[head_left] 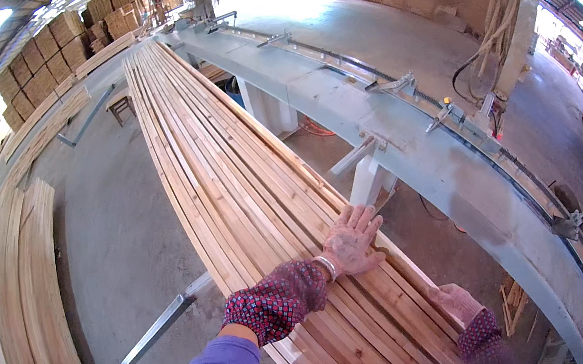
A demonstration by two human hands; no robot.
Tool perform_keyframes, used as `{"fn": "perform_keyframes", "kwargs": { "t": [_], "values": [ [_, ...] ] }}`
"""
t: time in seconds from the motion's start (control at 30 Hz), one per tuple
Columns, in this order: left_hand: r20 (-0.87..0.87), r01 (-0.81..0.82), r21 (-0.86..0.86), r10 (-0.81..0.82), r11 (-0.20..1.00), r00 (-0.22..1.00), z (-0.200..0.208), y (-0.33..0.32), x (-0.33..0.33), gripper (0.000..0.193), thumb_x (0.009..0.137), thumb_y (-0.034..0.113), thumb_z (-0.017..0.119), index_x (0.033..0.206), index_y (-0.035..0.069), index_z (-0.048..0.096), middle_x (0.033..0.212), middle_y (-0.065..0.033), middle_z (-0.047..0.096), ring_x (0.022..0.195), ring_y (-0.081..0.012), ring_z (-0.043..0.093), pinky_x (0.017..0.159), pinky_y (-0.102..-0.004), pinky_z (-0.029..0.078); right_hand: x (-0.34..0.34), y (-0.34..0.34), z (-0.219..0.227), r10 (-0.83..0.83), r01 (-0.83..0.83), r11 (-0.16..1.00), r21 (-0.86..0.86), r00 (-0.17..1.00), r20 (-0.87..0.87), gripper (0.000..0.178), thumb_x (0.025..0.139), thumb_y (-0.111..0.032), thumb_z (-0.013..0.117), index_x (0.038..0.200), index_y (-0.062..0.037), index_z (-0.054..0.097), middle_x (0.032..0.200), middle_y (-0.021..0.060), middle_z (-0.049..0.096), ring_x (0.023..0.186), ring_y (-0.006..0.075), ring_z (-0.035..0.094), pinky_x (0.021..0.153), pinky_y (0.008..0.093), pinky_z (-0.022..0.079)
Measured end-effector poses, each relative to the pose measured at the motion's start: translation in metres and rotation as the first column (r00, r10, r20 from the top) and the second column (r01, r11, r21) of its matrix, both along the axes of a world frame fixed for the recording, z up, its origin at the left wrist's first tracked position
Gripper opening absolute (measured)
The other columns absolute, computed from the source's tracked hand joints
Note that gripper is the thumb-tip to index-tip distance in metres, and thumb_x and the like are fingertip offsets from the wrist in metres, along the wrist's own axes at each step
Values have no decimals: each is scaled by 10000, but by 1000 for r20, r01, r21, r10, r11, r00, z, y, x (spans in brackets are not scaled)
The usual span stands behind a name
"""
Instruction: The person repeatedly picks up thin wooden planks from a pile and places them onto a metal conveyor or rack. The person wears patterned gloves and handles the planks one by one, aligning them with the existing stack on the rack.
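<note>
Evidently the strips lie side by side in a long bed running from about six o'clock toward eleven, between the frame at three and the bracket at eight. The person's gloved left hand, at five o'clock, is spread flat on top, grasping nothing. The right hand, between four and five, touches the bed's outer edge; whether it grips there cannot be told. Each strip looks light alone, but the bed is probably heavy together. The wood should be stiff over short spans, whippy along its length, hardly fragile, perhaps splintery and apt to slide. The outermost edges seem the best hold, hands well apart.
</note>
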State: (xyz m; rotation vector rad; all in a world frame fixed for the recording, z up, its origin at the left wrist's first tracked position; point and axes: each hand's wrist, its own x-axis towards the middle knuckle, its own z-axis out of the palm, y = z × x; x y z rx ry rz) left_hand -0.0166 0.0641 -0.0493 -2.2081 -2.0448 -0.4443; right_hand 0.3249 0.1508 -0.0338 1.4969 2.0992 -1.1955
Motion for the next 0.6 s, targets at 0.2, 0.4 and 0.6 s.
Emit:
{"fn": "perform_keyframes", "kwargs": {
  "t": [0.2, 0.4, 0.6],
  "values": [
    [10, 7, -130, -6, 992, 1000, 6, -3, 0, 834, 928, 640, 516, 1477, 12, 530, 1548, -212, 484, 1496, -373, 363, 1270, -516, 180, -8, -36, 10, -34, 28, 999, -24, 947, -318, 595, 1042, -553, 555, 1344, -55, 672, 1146, 92, 764, 1118, 211, 671, 998, 361, 493],
    [-27, 13, -125, -16, 992, 999, 15, -2, -1, 765, 921, 626, 521, 1376, 19, 620, 1418, -156, 580, 1402, -317, 454, 1216, -477, 254, -23, -27, 12, 35, -20, 998, 64, 969, -245, 600, 1049, -546, 534, 1311, -26, 678, 1157, 126, 761, 1125, 239, 676, 982, 375, 500],
    [-4, 27, -116, -28, 993, 1000, 21, 1, 5, 736, 917, 615, 541, 1343, 24, 643, 1340, -147, 607, 1350, -314, 485, 1188, -470, 288, -42, -21, 2, 54, -27, 991, 129, 975, -214, 573, 1072, -512, 485, 1313, -28, 676, 1167, 171, 758, 1124, 268, 691, 987, 371, 496]
  ]
}}
